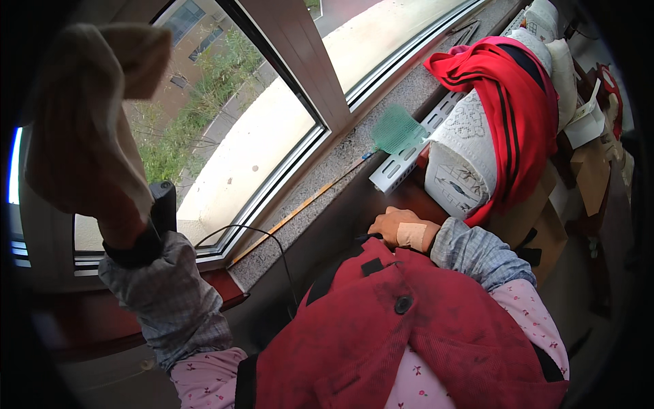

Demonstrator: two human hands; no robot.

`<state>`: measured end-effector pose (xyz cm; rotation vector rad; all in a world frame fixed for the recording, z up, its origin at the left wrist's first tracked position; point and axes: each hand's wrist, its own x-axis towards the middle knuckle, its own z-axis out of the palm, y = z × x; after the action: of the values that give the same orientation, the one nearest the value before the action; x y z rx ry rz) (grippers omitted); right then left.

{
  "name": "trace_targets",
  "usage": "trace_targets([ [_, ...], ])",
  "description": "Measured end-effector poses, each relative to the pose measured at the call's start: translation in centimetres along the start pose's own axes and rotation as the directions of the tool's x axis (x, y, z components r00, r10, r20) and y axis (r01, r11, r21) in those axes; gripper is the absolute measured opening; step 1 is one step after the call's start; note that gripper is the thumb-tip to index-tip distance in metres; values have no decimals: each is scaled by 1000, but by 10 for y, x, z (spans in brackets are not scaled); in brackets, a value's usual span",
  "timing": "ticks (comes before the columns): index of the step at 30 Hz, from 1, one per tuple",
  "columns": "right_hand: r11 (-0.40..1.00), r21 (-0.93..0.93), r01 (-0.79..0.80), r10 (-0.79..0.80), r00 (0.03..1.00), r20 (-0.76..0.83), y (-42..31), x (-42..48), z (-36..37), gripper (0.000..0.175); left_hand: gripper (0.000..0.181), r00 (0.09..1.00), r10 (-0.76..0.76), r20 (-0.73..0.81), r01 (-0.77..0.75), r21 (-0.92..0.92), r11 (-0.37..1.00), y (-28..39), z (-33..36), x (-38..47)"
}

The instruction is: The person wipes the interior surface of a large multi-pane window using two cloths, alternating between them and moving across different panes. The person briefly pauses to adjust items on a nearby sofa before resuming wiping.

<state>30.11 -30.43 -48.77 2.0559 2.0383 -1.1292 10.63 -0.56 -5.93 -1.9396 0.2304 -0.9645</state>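
Note:
My left hand [122, 217] is raised at the far left, gripping a beige cloth [76, 128] that hides most of its fingers. The cloth is up before the window's frame and glass [214, 102]; whether it touches them is unclear. A black fitting [163, 204] stands beside my left wrist, which wears a black band. My right hand [398, 227] is low at mid-picture, its fingers bent, by the front of my red vest [357, 317] and below the sofa's arm. A tan patch is on its wrist. Its fingertips are hidden, and anything in them cannot be made out.
A granite windowsill [327, 174] bears a green fly swatter [398, 130] with a long handle. Alongside lie a slotted white metal strip [403, 166] and a white quilted cover [454, 174] with red clothing [490, 76] on it. Cardboard [552, 240] lies right; a black cable [278, 243] loops below the window.

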Motion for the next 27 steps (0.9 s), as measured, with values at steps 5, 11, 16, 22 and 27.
trace_targets([
  [5,993,121,-5,14,997,-73,17,-25,-23,50,41,929,-331,167,341,-29,940,85,18,-10],
  [11,934,357,16,55,981,-186,41,-44,-21,49,34,593,-297,748,798,-500,335,238,24,-29],
  [16,913,405,48,109,929,-355,52,-61,-2,43,48,251,541,802,967,-187,-172,394,43,-62],
  [22,824,565,36,259,864,-433,52,-74,13,47,64,330,678,657,889,25,-457,459,60,-61],
  [27,779,625,59,300,839,-454,61,-80,14,44,64,276,706,653,869,144,-473,471,60,-53],
])
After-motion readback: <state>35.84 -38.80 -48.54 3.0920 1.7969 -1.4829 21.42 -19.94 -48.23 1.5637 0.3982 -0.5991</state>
